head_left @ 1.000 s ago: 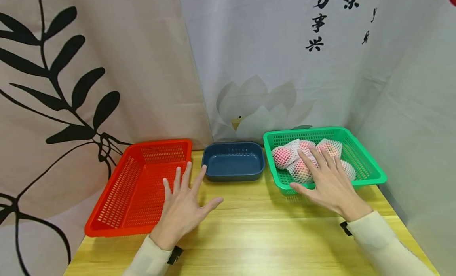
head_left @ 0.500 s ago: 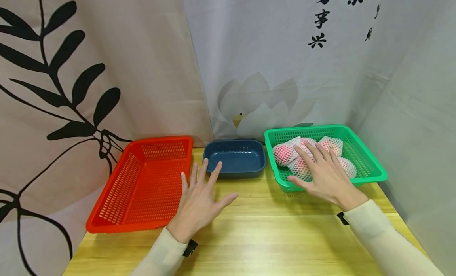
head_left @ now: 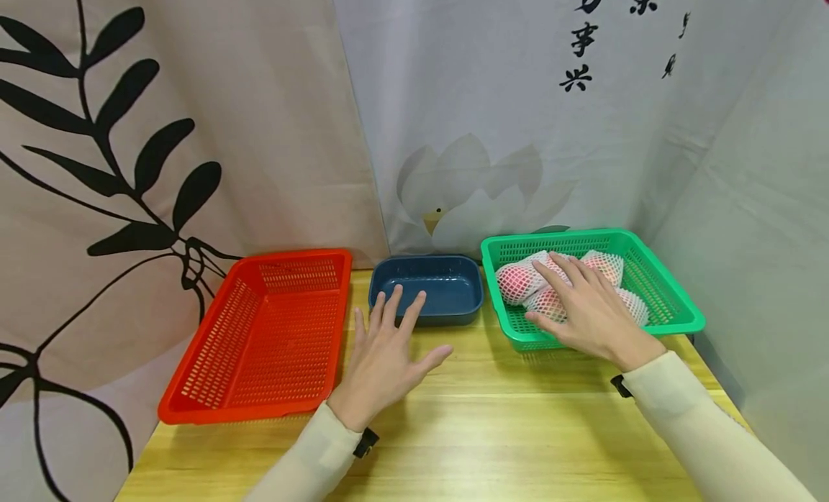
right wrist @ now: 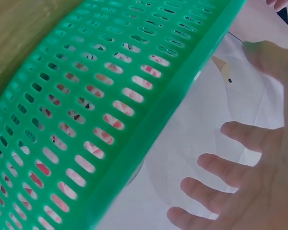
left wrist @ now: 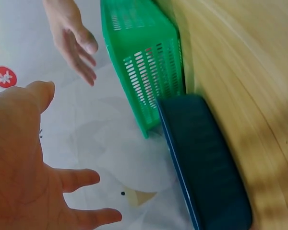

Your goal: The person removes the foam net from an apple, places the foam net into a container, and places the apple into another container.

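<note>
My left hand (head_left: 382, 358), fingers spread and holding nothing, hovers before the dark blue dish (head_left: 447, 311); its fingertips overlap the dish's near side in the head view. My right hand (head_left: 592, 315) is spread above the near side of the green basket (head_left: 667, 290), also holding nothing. Inside that basket lie several pinkish round fruits (head_left: 516, 283) in white foam nets, partly hidden by the right hand. In the right wrist view, the fingers (right wrist: 225, 167) stay above the basket's rim, apart from it. Through the wall's slots the fruits show only in pieces.
A red slotted basket (head_left: 278, 351) stands on the left of the wooden table (head_left: 505, 437), with the blue dish between it and the green basket. Behind them hangs a printed cloth (head_left: 492, 106). Another cloth (head_left: 764, 221) borders the table's right edge.
My left hand has moved to the right, from beside the red basket to before the blue dish. The right hand has barely shifted. The baskets, dish and fruits stay where they were.
</note>
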A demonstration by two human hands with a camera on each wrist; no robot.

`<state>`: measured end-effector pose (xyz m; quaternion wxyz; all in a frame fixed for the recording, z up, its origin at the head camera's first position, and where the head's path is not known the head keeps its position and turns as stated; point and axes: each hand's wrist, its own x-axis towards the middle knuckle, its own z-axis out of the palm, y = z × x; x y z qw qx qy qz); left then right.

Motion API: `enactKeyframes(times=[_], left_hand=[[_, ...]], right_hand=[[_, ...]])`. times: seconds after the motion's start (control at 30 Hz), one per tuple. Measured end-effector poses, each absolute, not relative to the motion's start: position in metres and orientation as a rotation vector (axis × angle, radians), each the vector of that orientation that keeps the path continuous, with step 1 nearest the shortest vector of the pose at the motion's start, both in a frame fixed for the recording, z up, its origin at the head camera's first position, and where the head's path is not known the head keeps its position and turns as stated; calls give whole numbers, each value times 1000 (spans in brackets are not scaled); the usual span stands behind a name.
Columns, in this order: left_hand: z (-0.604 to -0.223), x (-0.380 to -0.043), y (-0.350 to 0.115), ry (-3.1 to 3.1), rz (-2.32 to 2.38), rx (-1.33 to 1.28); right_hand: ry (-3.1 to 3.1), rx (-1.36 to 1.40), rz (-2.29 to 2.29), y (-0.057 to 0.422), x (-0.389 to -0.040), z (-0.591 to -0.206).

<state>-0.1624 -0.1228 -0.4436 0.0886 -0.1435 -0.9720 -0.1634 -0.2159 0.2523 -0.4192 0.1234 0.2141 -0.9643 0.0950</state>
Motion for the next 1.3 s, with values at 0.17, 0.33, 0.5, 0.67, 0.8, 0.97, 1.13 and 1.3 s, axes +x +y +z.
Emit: enactKeyframes(times=[0.17, 0.33, 0.5, 0.67, 0.8, 0.97, 1.13, 1.3], left_hand=[[-447, -164, -116, -2872, -528, -457], [-448, -166, -107, -2863, -547, -490], [-449, -168, -99, -2857, -567, -509], [-451, -170, -90, -2848, -589, -542], [-453, -172, -83, -2850, -592, -555], [-455, -175, -76, -2858, -621, -570], [-462, -178, -71, -2886, -615, -579], [-469, -181, -65, -2900, -602, -597]], right_hand=[[-2809, 641, 295, 254, -219, -416], [-2787, 660, 282, 252, -225, -413], [-2805, 680, 283, 249, -231, -411], [-2832, 678, 281, 250, -236, -408], [-2853, 684, 274, 250, -240, -405], [-2884, 698, 243, 247, -247, -402], [-2919, 713, 233, 243, -255, -400], [-2962, 728, 228, 242, -263, -400]])
